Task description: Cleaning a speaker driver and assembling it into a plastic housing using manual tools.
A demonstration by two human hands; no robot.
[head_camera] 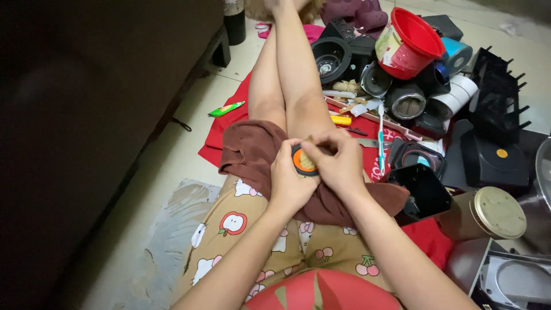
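Far right: heap of dark appliance parts (402, 86), red bucket (410, 43). Brown cloth (258, 155) over knee. Left hand (290, 183) grips round black-orange part (301, 161) on lap. Right hand (338, 161) fingers curled, pinching yellowish scrubbing piece (309, 159) against it. Judged mid-scrub; next calls for turning part, steady grip.

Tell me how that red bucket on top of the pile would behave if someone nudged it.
The red bucket lies tilted on its side atop a heap of black parts, so it would probably roll or slide off. It looks like thin plastic and seems empty, so likely light and easy to shift. Its round wall gives little to stop rolling.
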